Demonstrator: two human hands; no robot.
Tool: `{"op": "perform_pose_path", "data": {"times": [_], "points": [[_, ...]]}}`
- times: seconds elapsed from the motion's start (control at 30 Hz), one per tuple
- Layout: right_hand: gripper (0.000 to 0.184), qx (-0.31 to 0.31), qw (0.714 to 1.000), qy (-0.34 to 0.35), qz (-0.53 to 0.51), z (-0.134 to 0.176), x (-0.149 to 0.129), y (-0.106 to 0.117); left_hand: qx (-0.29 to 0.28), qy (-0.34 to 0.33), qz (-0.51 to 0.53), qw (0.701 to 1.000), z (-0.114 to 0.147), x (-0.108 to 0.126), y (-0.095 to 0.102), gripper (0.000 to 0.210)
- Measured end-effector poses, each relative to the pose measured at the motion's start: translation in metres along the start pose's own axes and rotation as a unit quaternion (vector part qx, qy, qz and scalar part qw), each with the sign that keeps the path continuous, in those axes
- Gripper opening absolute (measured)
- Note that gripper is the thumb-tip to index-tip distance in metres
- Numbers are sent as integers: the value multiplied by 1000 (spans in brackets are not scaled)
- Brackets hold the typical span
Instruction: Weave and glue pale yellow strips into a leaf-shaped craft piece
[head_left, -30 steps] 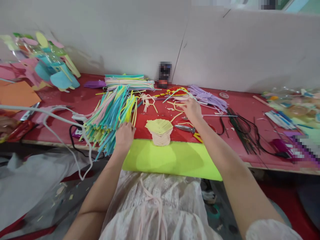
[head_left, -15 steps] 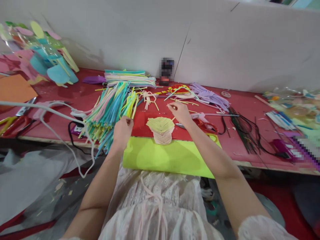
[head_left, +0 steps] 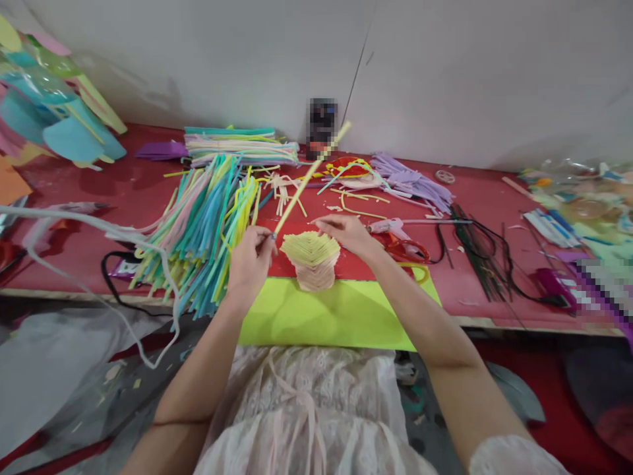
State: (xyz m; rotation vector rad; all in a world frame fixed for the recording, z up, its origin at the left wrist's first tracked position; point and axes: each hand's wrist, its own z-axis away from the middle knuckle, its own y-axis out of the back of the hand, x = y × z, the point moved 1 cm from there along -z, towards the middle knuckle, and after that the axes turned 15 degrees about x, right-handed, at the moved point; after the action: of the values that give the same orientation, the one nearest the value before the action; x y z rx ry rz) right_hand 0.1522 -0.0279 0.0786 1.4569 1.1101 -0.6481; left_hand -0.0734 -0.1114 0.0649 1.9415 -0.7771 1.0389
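My left hand [head_left: 250, 262] is closed in a pinch on the lower end of a pale yellow pipe cleaner [head_left: 312, 173]. The stem slants up and to the right toward the wall. Just right of it, my right hand [head_left: 345, 232] hovers with its fingers loosely apart, apparently holding nothing. Between and below the hands lies a flat piece [head_left: 310, 249] made of pipe cleaners in a V pattern, yellow above and pale pink below. It overlaps a red sheet and a lime-green sheet [head_left: 321, 316] at the table's front edge.
A thick bundle of coloured pipe cleaners [head_left: 198, 231] lies left of my left hand. A white cable [head_left: 163, 264] loops in front of it. Right of my right hand are a glue gun [head_left: 388, 227] and red-handled scissors [head_left: 408, 251]. Purple stems [head_left: 410, 181] lie farther back.
A pale yellow pipe cleaner now stands out from my left hand. My right hand has shifted slightly left and lower, its fingers less pinched. The view has shifted a little.
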Motion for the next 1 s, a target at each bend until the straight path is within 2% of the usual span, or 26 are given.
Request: {"op": "perform_pose_path", "data": {"times": [0.07, 0.13, 0.23, 0.4, 0.63, 0.73, 0.83, 1.0], "points": [[42, -45, 995, -45, -71, 2, 1, -7, -39, -19, 4, 999, -3, 2, -11, 7], [42, -42, 988, -75, -126, 8, 2, -12, -79, -40, 7, 996, -5, 3, -20, 8], [38, 43, 982, -116, -143, 26, 4, -14, -136, -69, 14, 988, -7, 3, -27, 8], [34, 151, 969, -149, -125, 70, 10, -5, -192, -114, 10, 975, -3, 1, -26, 10], [31, 186, 955, -204, -107, 107, 21, -2, -265, -171, 5, 949, 28, -2, -32, 10], [28, 187, 951, -221, -108, 110, 26, -1, -269, -192, 1, 944, 36, -4, -40, 9], [27, 175, 951, -230, -111, 108, 31, 4, -250, -217, -12, 944, 39, -3, -47, 12], [28, 134, 953, -239, -126, 101, 38, 13, -166, -259, -35, 951, 45, 9, -53, 21]]}}
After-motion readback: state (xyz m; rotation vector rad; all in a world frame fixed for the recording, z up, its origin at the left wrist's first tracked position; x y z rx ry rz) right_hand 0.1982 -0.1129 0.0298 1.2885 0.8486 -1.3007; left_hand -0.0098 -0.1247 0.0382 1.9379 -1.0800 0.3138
